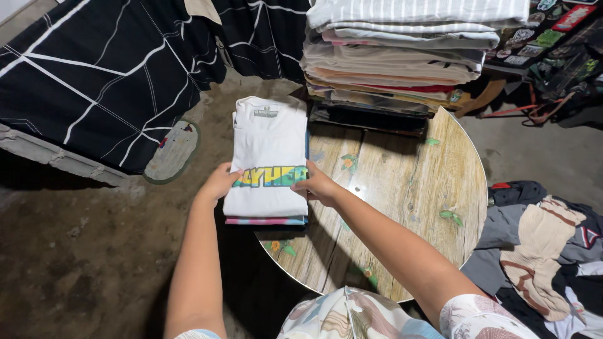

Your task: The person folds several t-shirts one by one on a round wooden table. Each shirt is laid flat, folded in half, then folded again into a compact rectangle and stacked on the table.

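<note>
From my remote station I log the scene by size; the bare dirt floor (pixel 75 251) fills the left and bottom of the view. Next is the black cloth with white lines (pixel 94 69), hanging at upper left and running behind the table. The round table (pixel 414 188) has a wood-grain top printed with small flowers and leaves; its near rim curves toward the person. At the far edge of that table stands a tall stack of folded clothes (pixel 402 50), mostly pale, striped at the top. To the right of the table, on the floor, lies a loose heap of unfolded garments (pixel 540 245) in grey, beige and dark tones.

The folded white shirt (pixel 270 150) with a multicoloured print band lies on top of a short pile at the left edge of the table, partly overhanging it; a tie-dye pink and blue garment (pixel 267 221) shows directly beneath its near edge.

The left hand (pixel 218 182) presses the shirt's left side at the print band, fingers laid on the fabric; the right hand (pixel 319 186) lies on the right side at the same height. Both hands are flat against the shirt rather than clenched; I cannot tell whether the fingertips curl under its edges.
</note>
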